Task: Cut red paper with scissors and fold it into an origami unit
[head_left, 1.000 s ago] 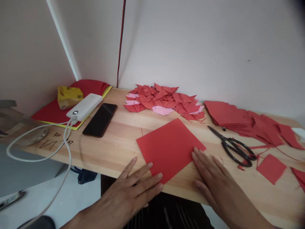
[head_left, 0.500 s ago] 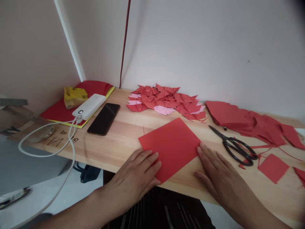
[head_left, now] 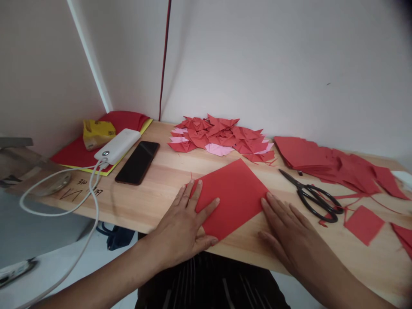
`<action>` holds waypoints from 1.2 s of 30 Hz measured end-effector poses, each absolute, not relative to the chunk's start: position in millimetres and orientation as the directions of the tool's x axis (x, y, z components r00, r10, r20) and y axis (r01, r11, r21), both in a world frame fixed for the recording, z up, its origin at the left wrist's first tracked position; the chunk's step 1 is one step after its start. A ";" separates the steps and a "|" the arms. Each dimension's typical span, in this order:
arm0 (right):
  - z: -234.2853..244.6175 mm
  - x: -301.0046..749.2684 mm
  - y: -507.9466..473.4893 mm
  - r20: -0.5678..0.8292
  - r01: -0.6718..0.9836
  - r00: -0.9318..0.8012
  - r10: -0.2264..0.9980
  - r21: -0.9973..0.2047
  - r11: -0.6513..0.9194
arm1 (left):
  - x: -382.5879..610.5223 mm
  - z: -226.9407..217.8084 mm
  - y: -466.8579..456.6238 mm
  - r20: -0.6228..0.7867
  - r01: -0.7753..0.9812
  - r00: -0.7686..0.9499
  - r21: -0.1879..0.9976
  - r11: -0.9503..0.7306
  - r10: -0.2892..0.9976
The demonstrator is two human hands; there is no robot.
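The spread left hand (head_left: 182, 223) and flattened right hand (head_left: 286, 227) pinch nothing, resting at opposite sides of a seemingly uncreased red paper square (head_left: 234, 197) near the pale wooden table's front edge, before heaped, already folded red-and-pink paper pieces (head_left: 222, 137) and a stack of unfolded-looking red sheets (head_left: 299, 154).

Both hands are bare, palms down, grasping nothing. The left hand (head_left: 180, 227) is spread wide: its forefinger stands apart from the other three fingers, which point up and forward, and its thumb (head_left: 205, 243) reaches inward, near the front. The left forearm (head_left: 109, 277) comes in low from the left, leading through the wrist (head_left: 149, 254) without a sharp bend. The right hand (head_left: 286, 229) angles inward and forward, fingers extended and mostly close together, thumb held apart below them. The right forearm (head_left: 344, 281) slants in from the lower right. The two hands are apart.
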State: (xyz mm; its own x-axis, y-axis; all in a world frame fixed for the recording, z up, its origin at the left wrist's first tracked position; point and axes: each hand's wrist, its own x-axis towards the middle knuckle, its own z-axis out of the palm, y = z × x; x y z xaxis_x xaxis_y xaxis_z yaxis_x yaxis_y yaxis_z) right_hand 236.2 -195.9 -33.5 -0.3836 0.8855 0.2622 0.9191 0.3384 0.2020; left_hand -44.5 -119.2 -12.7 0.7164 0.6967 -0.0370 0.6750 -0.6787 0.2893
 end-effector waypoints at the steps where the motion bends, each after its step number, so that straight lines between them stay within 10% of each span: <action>1: -30.6 227.4 -196.9 0.259 0.916 -0.394 0.882 0.194 0.352 | -43.4 -12.4 -119.6 -0.039 0.677 0.715 0.291 -0.676 0.699; 8: -21.6 166.9 -207.1 0.193 0.736 -0.675 0.712 0.099 0.670 | -43.6 -16.9 -120.6 -0.010 0.661 0.724 0.295 -0.690 0.690; 27: -29.6 243.7 -185.2 0.282 0.958 -0.283 0.917 0.124 0.258 | -43.6 -15.6 -119.6 -0.010 0.665 0.722 0.285 -0.691 0.691; 36: -17.9 177.1 -209.4 0.159 0.721 -0.684 0.712 0.001 0.693 | -45.2 -17.0 -119.9 0.037 0.644 0.733 0.281 -0.711 0.679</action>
State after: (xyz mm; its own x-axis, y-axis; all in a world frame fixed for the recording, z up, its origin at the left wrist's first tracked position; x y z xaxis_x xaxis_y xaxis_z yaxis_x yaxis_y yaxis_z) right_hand 177.1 -209.4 -17.9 -0.6843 0.7117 0.1588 0.7209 0.6930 0.0007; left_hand -45.2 -119.9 -17.0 0.7331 0.6791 0.0375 0.6444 -0.7112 0.2808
